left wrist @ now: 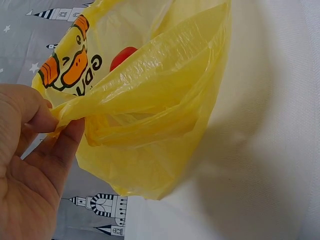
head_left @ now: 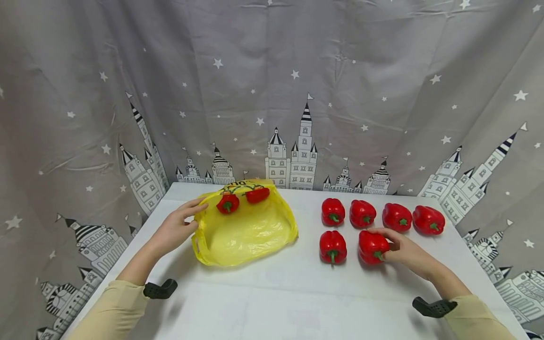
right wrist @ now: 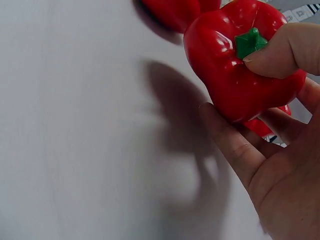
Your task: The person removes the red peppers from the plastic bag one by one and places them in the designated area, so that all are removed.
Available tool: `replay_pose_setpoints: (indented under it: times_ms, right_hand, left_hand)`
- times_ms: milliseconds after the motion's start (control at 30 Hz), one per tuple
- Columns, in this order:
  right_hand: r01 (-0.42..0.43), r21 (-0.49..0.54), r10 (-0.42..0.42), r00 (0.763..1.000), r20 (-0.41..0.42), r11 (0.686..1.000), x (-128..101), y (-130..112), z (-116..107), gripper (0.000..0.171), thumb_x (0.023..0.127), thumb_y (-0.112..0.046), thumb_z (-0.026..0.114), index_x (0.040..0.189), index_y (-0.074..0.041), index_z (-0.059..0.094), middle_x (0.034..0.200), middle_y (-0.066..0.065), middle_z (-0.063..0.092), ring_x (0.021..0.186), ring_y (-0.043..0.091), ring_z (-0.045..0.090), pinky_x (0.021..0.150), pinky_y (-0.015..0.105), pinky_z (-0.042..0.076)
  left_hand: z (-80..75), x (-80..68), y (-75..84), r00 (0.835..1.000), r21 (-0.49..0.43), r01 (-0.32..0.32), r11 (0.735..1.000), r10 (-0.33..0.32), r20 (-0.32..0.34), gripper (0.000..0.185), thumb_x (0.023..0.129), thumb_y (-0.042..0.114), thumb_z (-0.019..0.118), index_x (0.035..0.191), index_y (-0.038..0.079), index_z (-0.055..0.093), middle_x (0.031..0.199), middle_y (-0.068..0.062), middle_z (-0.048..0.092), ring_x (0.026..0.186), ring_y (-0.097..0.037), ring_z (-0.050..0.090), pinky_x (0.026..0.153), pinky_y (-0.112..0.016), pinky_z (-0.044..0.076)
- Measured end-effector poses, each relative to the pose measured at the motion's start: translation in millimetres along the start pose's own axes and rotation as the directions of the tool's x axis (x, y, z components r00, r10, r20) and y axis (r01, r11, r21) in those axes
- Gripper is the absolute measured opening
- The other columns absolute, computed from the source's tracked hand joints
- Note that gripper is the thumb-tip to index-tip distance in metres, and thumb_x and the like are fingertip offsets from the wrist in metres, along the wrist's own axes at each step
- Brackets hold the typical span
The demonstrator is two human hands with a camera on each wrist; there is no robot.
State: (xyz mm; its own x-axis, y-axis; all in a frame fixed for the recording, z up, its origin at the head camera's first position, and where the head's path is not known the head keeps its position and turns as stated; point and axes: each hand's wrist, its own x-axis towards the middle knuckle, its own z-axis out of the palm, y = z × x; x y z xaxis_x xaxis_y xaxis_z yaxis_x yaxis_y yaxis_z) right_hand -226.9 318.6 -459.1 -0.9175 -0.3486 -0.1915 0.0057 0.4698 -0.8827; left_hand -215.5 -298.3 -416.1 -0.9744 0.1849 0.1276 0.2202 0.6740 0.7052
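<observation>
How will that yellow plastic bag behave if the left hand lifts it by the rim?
The yellow plastic bag looks thin and crinkled, so it will probably sag and fold. The left hand pinches only one edge, so the mouth may close. The two peppers inside would likely slide downward.

White table (head_left: 272, 293); grey curtain (head_left: 272, 71) with stars and castles at 12 o'clock; five loose red peppers (head_left: 362, 213) at 2 o'clock, near table's back edge
</observation>
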Motion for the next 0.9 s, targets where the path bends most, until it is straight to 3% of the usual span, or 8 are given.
replay_pose_setpoints:
  times_ms: [667,900]
  right_hand:
    - [-0.053,0.001,0.053,0.999,-0.005,0.999,5.1,11.2,1.5,0.085,0.077,-0.006,0.080,0.154,-0.017,0.045,0.156,0.026,0.034,0.143,0.053,0.024,0.094,0.054,0.054]
    - [-0.032,0.002,0.032,0.999,0.006,0.999,5.5,11.8,2.1,0.084,0.078,-0.006,0.079,0.155,-0.017,0.045,0.157,0.025,0.033,0.143,0.052,0.023,0.096,0.056,0.051]
  left_hand:
    - [-0.2,-0.4,0.0,1.000,0.000,0.018,1.000,-0.018,0.004,0.053,0.097,0.003,0.052,0.150,0.004,0.051,0.164,-0.009,0.033,0.149,-0.039,0.029,0.106,-0.064,0.042]
    - [0.0,-0.9,-0.3,1.000,0.000,0.017,1.000,-0.017,0.002,0.053,0.097,0.003,0.052,0.150,0.003,0.051,0.164,-0.009,0.033,0.149,-0.039,0.030,0.106,-0.064,0.041]
